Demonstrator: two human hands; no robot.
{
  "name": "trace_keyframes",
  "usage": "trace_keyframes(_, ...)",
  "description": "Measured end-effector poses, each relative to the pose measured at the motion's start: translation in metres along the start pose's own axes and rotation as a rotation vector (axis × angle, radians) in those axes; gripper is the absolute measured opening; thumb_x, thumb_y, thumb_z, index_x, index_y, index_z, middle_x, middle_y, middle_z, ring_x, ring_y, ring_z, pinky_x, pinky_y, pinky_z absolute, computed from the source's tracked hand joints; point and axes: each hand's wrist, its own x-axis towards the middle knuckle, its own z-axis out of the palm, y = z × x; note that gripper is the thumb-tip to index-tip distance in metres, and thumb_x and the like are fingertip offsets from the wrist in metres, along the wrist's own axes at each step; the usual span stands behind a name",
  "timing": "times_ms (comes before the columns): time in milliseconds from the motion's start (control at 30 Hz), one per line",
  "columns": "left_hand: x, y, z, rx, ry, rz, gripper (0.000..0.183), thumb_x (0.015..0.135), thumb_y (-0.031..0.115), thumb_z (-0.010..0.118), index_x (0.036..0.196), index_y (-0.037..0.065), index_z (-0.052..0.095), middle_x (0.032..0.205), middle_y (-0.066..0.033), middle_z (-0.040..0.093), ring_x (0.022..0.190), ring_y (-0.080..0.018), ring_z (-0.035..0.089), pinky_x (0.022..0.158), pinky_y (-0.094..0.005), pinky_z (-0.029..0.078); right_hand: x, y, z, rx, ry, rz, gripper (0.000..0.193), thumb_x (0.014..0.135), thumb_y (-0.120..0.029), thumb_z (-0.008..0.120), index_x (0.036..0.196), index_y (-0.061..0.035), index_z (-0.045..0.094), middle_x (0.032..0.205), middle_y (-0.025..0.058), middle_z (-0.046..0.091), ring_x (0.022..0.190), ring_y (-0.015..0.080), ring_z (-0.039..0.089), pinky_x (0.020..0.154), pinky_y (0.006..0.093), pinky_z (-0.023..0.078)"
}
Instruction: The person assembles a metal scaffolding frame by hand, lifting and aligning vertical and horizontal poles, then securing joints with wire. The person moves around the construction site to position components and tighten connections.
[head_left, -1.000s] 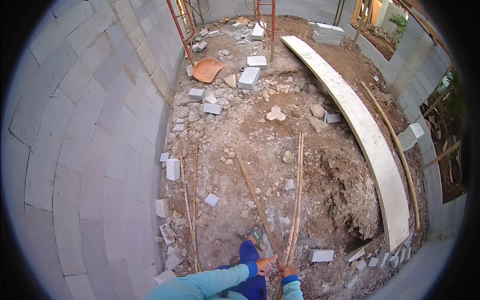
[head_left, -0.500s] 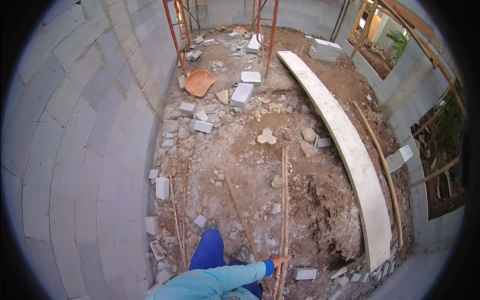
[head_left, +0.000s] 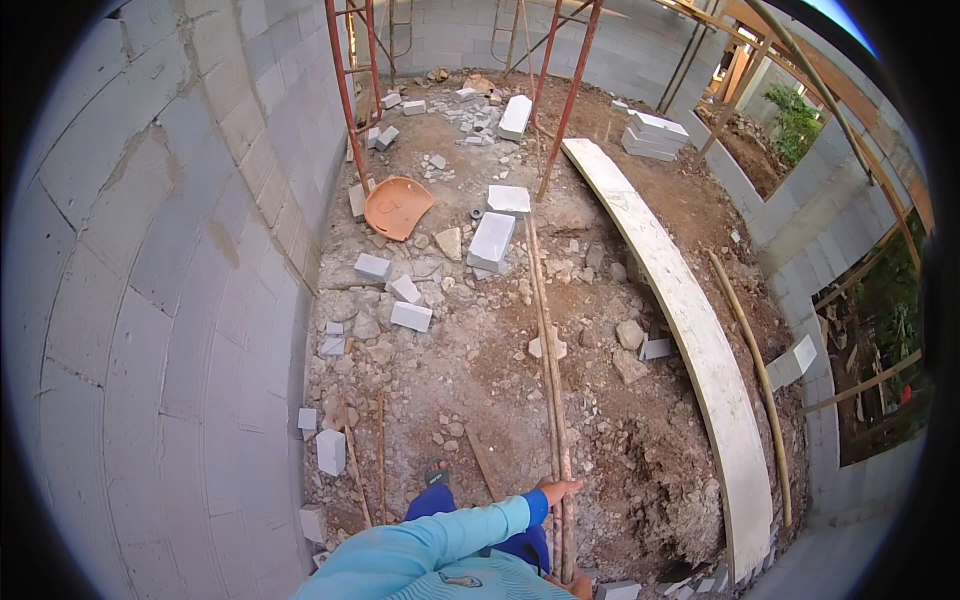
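The left hand [head_left: 558, 490] grips two slim poles [head_left: 549, 390], their long axis running forward from it; the right hand [head_left: 573, 585] sits nearer the body, too cropped to tell its grip.

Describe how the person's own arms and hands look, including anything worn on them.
The left sleeve is long and light blue, ending in a darker blue cuff. The left hand wears no glove. The right hand also looks ungloved; its sleeve isn't visible.
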Motion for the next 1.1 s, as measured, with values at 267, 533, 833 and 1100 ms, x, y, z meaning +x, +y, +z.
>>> trace_keyframes(267,0.005,0.198,-0.082,-0.1,-0.026,0.288,0.048,0.077,0.037,0.084,0.101,-0.001,0.069,0.076,-0.0126,0.067,0.054,-0.0233,0.059,0.049,-0.0394,0.047,0.124,-0.149,0.02,-0.065,-0.023,-0.205,0.025,0.084,-0.015,0.078,0.098,0.0035,0.068,0.077,0.0113,0.07,0.063,0.0224,0.067,0.06,0.0398,0.054)
trace_keyframes(533,0.131,0.383,-0.189,-0.12,0.031,0.391,0.044,0.074,0.032,0.086,0.091,-0.003,0.065,0.071,-0.0126,0.063,0.049,-0.0241,0.058,0.044,-0.043,0.046,0.344,-0.269,0.038,-0.123,-0.092,-0.338,0.037,0.079,-0.024,0.082,0.107,-0.0035,0.071,0.082,0.018,0.072,0.077,0.0293,0.072,0.07,0.0404,0.055)
trace_keyframes(833,0.176,0.658,-0.247,-0.045,0.222,0.431,0.022,0.083,0.02,0.078,0.094,0.005,0.067,0.082,-0.0061,0.066,0.064,-0.0181,0.059,0.053,-0.035,0.046,0.578,-0.454,0.025,-0.016,-0.165,-0.223,0.025,0.082,-0.014,0.077,0.101,0.0008,0.068,0.077,0.0102,0.069,0.07,0.0163,0.063,0.064,0.0349,0.051)
trace_keyframes(1100,0.243,0.79,-0.296,-0.239,0.067,0.548,0.026,0.086,0.016,0.077,0.102,0.001,0.062,0.086,-0.0073,0.066,0.073,-0.0172,0.065,0.052,-0.0338,0.052,0.711,-0.549,0.018,-0.138,-0.054,-0.315,0.024,0.08,-0.014,0.079,0.097,-0.0001,0.068,0.071,0.01,0.066,0.062,0.0168,0.06,0.059,0.0356,0.049)
